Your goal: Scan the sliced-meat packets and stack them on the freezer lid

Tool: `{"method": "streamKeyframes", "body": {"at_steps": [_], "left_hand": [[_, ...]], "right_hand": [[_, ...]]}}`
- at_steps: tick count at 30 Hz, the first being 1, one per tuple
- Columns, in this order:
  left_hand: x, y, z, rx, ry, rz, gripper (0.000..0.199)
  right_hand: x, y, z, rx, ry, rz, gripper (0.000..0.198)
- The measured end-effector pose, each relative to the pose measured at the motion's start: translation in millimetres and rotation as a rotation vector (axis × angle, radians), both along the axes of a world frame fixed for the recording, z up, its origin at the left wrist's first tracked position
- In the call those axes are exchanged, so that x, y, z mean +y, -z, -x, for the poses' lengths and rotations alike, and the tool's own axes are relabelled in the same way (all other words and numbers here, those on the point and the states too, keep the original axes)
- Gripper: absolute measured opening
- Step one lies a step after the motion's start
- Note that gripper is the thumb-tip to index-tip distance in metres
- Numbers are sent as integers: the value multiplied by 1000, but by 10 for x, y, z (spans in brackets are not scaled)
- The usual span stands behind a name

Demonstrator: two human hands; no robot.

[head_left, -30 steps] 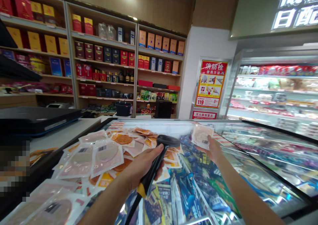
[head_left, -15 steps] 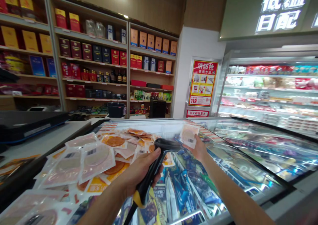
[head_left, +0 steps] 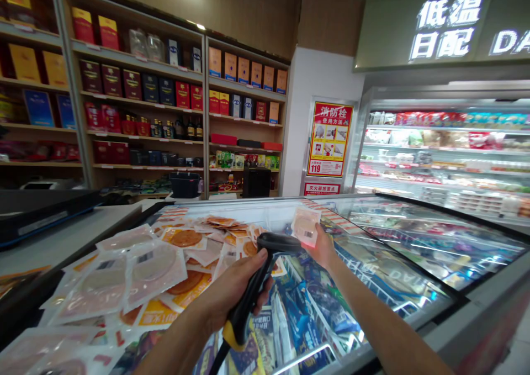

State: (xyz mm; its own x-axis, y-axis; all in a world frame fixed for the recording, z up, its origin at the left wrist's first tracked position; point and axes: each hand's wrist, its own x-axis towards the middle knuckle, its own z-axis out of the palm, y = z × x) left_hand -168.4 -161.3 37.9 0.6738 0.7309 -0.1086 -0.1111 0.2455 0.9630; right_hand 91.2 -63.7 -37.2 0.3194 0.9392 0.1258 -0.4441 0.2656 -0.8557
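Observation:
My left hand [head_left: 238, 284] is wrapped around the handle of a black barcode scanner [head_left: 278, 243] with a yellow band near its cord. The scanner's head points right. My right hand [head_left: 321, 246] pinches the edge of a flat clear food packet [head_left: 306, 224], its barcode label turned toward me, just beyond the scanner head. A red glow shows on the fingers near the packet's lower edge. Left of my hands, similar flat packets [head_left: 155, 267] lie heaped, some with barcodes up and some showing round orange-brown patties [head_left: 186, 237].
Below my hands is a glass-topped chest freezer [head_left: 459, 292] with wire baskets and blue bags [head_left: 304, 314]. A black device [head_left: 45, 212] rests on the counter at left. Behind stand shelves of boxes [head_left: 132, 85], a red poster [head_left: 327, 137] and a lit chiller [head_left: 443, 159].
The view has turned slightly right, so the background has slid left. The packet is a little nearer the scanner head, and a red glow now shows on my right fingers.

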Motion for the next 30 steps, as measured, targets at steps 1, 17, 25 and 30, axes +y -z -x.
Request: {"method": "streamKeyframes", "body": {"at_steps": [1,17,25,30], "left_hand": [[0,-8,-3,4,5,-6,42],[175,17,4,-17,-378,-54,43],[199,184,-95,-43,-364,-116,41],[249,190,-229,-83,-436,-133,33]], "right_hand": [[0,4,0,-31,6,1,37],[45,-36,518,-1020,111,-118,48],[-174,-56,504,-996,32,-65,53],[-364,-181,558,-855,39,-98,48]]}}
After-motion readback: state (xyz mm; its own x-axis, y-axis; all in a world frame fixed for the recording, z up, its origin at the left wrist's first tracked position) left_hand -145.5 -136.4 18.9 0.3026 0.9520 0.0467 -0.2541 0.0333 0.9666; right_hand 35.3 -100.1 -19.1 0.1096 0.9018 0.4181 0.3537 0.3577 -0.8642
